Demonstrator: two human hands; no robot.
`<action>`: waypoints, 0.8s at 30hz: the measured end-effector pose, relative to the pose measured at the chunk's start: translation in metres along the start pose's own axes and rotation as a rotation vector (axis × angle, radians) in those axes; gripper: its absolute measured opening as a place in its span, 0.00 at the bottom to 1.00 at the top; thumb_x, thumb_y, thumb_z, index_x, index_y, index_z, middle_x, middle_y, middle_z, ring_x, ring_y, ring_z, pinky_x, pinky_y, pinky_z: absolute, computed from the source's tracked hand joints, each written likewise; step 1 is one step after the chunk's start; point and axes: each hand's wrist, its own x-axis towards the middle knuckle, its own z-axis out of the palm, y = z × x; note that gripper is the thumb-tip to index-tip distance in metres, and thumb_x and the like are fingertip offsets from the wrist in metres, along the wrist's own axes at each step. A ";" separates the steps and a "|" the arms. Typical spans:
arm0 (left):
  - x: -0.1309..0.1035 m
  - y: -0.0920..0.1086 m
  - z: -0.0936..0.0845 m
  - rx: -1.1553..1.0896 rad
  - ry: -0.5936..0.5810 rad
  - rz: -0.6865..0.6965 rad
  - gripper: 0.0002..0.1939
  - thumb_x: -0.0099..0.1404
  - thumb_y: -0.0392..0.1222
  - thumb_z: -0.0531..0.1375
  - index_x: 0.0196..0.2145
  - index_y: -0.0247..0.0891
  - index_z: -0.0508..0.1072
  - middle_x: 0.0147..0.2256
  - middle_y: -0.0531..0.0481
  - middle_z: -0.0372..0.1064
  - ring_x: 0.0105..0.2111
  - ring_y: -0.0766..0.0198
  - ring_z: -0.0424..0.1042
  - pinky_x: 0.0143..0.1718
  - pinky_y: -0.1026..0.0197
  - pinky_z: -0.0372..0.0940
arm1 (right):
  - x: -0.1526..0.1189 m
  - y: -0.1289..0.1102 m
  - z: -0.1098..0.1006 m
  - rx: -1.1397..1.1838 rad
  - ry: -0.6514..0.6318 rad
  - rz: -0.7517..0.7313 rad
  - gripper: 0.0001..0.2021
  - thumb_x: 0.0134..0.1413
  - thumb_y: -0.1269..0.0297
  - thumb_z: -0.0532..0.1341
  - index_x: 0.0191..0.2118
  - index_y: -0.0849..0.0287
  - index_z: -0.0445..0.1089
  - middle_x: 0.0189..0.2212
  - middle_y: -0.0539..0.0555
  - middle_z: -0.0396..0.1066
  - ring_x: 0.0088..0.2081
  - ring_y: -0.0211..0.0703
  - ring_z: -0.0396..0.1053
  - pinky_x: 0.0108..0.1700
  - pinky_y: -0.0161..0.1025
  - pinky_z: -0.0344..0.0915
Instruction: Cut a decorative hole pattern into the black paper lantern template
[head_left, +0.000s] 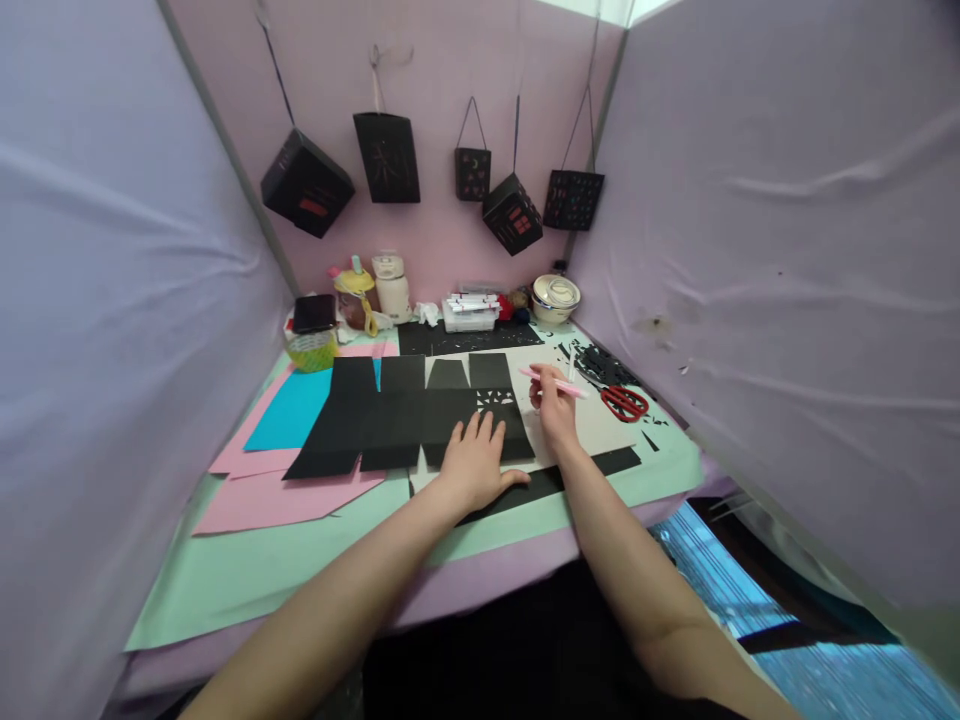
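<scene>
A large black paper sheet (397,420) with notched flaps lies across the table, and small triangular cutouts show near its right end. My left hand (474,465) rests flat on it with the fingers spread, just below the cutouts. Beside the sheet's right edge, my right hand (553,408) holds a pink pen-like tool (562,385), its fingers closed round it. A pale board (600,428) lies under the right hand and partly under the black sheet.
Red scissors (624,403) and black paper scraps (602,364) lie at the right. Pink paper (277,502) and blue paper (289,412) are at the left. Behind stand a yellow tape roll (313,352), a white bottle (393,290), a clear box (470,318) and bowls (553,302).
</scene>
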 end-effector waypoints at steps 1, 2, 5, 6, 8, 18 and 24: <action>0.003 0.005 -0.001 0.016 -0.017 -0.025 0.49 0.59 0.72 0.52 0.65 0.30 0.57 0.66 0.29 0.46 0.66 0.39 0.44 0.62 0.37 0.44 | 0.001 0.000 0.001 0.047 -0.027 0.047 0.17 0.54 0.48 0.57 0.38 0.56 0.71 0.26 0.49 0.66 0.26 0.36 0.62 0.26 0.33 0.57; 0.006 0.009 -0.002 0.029 -0.028 -0.054 0.50 0.59 0.72 0.52 0.65 0.29 0.57 0.66 0.27 0.46 0.66 0.36 0.44 0.61 0.36 0.45 | 0.002 0.000 0.002 0.088 -0.058 0.083 0.16 0.53 0.48 0.57 0.36 0.57 0.71 0.24 0.49 0.66 0.25 0.35 0.61 0.24 0.33 0.54; 0.012 0.021 -0.005 0.028 -0.032 -0.107 0.50 0.59 0.73 0.51 0.64 0.28 0.58 0.64 0.23 0.48 0.64 0.30 0.46 0.58 0.30 0.46 | 0.009 0.001 0.003 0.157 -0.182 0.196 0.17 0.50 0.49 0.59 0.37 0.58 0.72 0.25 0.51 0.70 0.24 0.35 0.62 0.22 0.32 0.52; 0.012 0.023 -0.005 0.021 -0.022 -0.116 0.50 0.59 0.73 0.51 0.64 0.27 0.59 0.64 0.22 0.48 0.64 0.29 0.47 0.57 0.29 0.46 | 0.012 0.001 0.003 0.153 -0.230 0.233 0.17 0.49 0.50 0.60 0.38 0.58 0.71 0.26 0.52 0.72 0.24 0.35 0.64 0.22 0.32 0.52; 0.011 0.026 -0.005 0.023 0.005 -0.129 0.49 0.59 0.73 0.51 0.63 0.28 0.59 0.64 0.22 0.49 0.63 0.28 0.47 0.57 0.28 0.45 | 0.017 0.001 0.003 0.122 -0.314 0.295 0.16 0.47 0.53 0.62 0.39 0.59 0.71 0.28 0.53 0.74 0.25 0.35 0.66 0.22 0.31 0.52; 0.001 0.030 0.003 0.033 0.079 -0.149 0.48 0.57 0.74 0.52 0.61 0.31 0.64 0.63 0.24 0.53 0.62 0.28 0.48 0.57 0.29 0.45 | 0.027 0.017 0.009 0.081 -0.356 0.255 0.13 0.42 0.56 0.67 0.29 0.59 0.68 0.17 0.43 0.59 0.19 0.30 0.51 0.19 0.30 0.43; -0.003 0.032 0.006 -0.021 0.083 -0.121 0.45 0.59 0.70 0.54 0.61 0.31 0.63 0.63 0.25 0.51 0.62 0.26 0.47 0.56 0.25 0.41 | 0.023 0.019 0.002 -0.013 -0.399 0.178 0.17 0.42 0.53 0.68 0.35 0.59 0.70 0.20 0.45 0.65 0.19 0.30 0.55 0.20 0.30 0.47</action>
